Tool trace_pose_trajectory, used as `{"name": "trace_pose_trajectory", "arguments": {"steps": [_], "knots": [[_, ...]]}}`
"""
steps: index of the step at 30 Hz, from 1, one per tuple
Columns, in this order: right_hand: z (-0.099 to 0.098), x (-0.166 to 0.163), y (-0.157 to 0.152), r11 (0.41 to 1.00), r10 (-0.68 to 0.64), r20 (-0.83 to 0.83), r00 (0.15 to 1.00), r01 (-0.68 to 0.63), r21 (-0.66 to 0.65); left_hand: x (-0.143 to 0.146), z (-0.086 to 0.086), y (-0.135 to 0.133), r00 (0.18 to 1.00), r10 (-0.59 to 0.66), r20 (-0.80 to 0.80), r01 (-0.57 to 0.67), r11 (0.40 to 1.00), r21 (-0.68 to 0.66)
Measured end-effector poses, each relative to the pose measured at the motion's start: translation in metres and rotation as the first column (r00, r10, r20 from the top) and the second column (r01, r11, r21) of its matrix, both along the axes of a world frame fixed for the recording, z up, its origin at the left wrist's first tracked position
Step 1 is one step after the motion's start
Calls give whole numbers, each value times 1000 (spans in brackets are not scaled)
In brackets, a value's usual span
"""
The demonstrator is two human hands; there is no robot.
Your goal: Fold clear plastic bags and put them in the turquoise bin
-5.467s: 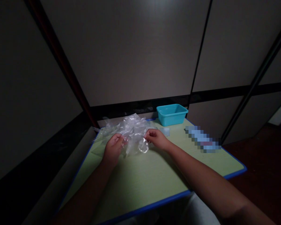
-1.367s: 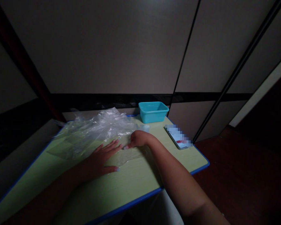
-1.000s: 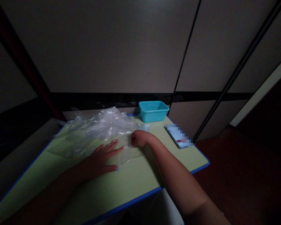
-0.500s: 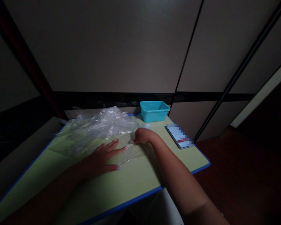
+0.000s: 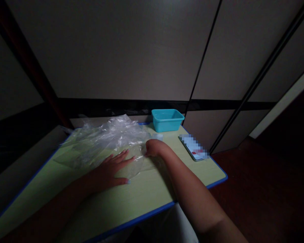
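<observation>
A crumpled sheet of clear plastic (image 5: 114, 130), perhaps a bag, spreads over the left and middle of the table. My left hand (image 5: 112, 170) lies flat with fingers apart, pressing the plastic's near part against the tabletop. To its right, my right hand (image 5: 154, 148) is closed, its fingertips pinching the plastic's right side low over the table. Some of those fingers are hidden behind the hand's back. Just beyond the right knuckles lies a small pale piece (image 5: 157, 136), too unclear to name.
A turquoise plastic basket (image 5: 167, 125) stands at the table's far edge. Right of my right hand lies a phone (image 5: 192, 147) with its screen lit. The pale green table (image 5: 131, 209) has a blue rim, and cabinet panels (image 5: 121, 50) rise close behind it.
My right hand has shifted very slightly right, with its fingers curled in a little more. The plastic near it has drawn in somewhat. My left hand stays in place.
</observation>
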State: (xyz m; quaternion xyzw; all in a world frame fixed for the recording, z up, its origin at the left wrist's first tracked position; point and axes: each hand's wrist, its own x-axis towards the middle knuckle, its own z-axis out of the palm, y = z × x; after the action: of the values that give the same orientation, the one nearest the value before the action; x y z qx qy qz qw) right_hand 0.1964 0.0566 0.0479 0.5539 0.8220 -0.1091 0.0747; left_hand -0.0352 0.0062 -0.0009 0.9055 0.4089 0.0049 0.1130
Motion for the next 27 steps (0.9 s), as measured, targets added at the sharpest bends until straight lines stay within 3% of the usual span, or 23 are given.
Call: {"name": "trace_pose_trajectory", "arguments": {"steps": [7, 13, 17, 20, 27], "knots": [[1, 0, -4, 993, -50, -73, 996, 57, 100, 3, 0, -4, 1000, -23, 11, 23, 1000, -1], [2, -5, -8, 981, -17, -162, 987, 47, 188, 15, 8, -10, 989, -65, 135, 58, 997, 52], [3, -8, -9, 971, 51, -221, 974, 4, 239, 10, 9, -4, 958, 46, 284, -105, 975, 195], [2, -8, -9, 966, 90, -246, 965, -24, 259, 2, 9, 2, 925, 138, 353, -228, 947, 228], [-9, -6, -1, 963, 100, -264, 959, -27, 267, -4, 13, 8, 903, 222, 367, -317, 922, 223]]}}
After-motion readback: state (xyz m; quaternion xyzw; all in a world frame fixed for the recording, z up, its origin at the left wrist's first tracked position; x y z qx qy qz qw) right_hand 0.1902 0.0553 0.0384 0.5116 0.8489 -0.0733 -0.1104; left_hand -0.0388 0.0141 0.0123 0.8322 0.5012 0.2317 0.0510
